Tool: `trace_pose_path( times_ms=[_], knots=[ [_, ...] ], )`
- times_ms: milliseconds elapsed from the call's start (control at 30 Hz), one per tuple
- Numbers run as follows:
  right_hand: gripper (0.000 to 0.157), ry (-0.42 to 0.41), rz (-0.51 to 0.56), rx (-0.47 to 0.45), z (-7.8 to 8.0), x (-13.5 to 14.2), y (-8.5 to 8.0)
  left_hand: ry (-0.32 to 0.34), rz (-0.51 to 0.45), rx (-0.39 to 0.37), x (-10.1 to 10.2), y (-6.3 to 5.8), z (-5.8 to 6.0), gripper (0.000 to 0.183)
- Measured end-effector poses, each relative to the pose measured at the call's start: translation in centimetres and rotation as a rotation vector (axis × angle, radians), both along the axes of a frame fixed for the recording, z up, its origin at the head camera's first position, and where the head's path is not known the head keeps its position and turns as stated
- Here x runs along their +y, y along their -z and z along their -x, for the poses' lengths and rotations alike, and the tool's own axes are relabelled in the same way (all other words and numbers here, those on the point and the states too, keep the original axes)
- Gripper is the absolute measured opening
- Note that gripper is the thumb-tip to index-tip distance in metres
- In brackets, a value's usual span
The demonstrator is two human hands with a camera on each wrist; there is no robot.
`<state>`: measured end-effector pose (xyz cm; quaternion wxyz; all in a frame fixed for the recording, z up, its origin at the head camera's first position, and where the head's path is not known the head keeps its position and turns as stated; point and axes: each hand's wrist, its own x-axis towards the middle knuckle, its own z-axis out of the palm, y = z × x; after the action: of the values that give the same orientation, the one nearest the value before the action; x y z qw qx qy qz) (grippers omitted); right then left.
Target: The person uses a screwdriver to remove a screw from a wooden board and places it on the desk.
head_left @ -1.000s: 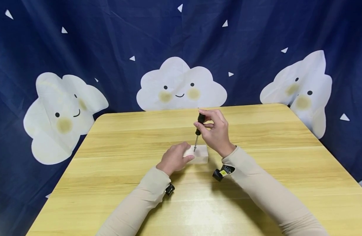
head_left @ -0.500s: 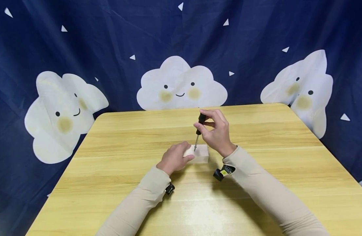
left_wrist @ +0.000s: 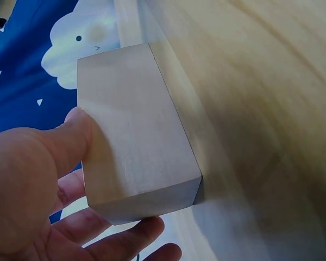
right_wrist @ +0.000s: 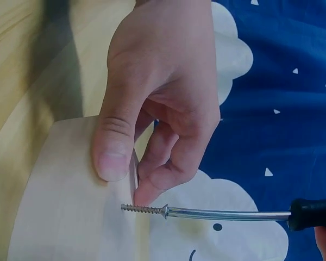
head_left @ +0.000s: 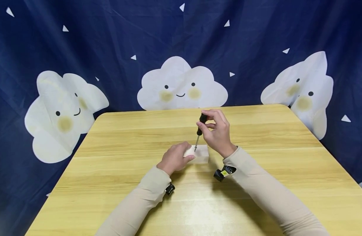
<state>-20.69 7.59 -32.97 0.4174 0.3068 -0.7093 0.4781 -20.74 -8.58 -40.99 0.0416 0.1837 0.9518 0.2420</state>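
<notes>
A pale wooden block (head_left: 201, 158) lies on the table, and my left hand (head_left: 174, 158) grips its left end, thumb on the near side. The left wrist view shows the thumb and fingers around the block (left_wrist: 136, 125). My right hand (head_left: 219, 134) pinches the black handle of a screwdriver (head_left: 200, 131) between thumb and fingers, its shaft slanting down to the block. At the screwdriver's tip is a threaded screw (right_wrist: 144, 209), much of its thread visible in the right wrist view. I cannot tell whether its point has entered the wood.
A wood-grain table (head_left: 119, 157) with rounded far corners carries the block. Behind it hangs a dark blue curtain (head_left: 110, 39) printed with white clouds and triangles. Dark wrist cameras (head_left: 219, 174) are strapped at both cuffs.
The right hand and the screwdriver's handle end have shifted very slightly to the right. The left hand and block stay in place.
</notes>
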Motion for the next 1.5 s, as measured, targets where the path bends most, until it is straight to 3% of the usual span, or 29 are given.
trace_pose_path(
  times_ms=[200,400,967,1233,1500],
  knots=[
    [0.039,-0.071,0.018,0.023,1.7,0.5,1.7,-0.006,-0.001,-0.002,0.0,0.1,0.1,0.045],
    [0.046,-0.023,0.037,0.065,2.7,0.8,3.0,-0.007,0.004,-0.002,0.0,0.2,0.2,0.045],
    [0.035,-0.08,0.026,0.002,2.6,0.8,2.9,-0.001,-0.01,0.023,0.0,0.1,-0.1,0.043],
    [0.044,-0.057,0.01,0.039,2.6,1.0,2.7,-0.004,-0.011,0.002,0.0,-0.1,-0.2,0.043],
    [0.037,-0.064,0.017,-0.003,2.4,1.0,2.7,-0.001,-0.009,0.002,0.2,0.1,-0.2,0.044]
  ],
)
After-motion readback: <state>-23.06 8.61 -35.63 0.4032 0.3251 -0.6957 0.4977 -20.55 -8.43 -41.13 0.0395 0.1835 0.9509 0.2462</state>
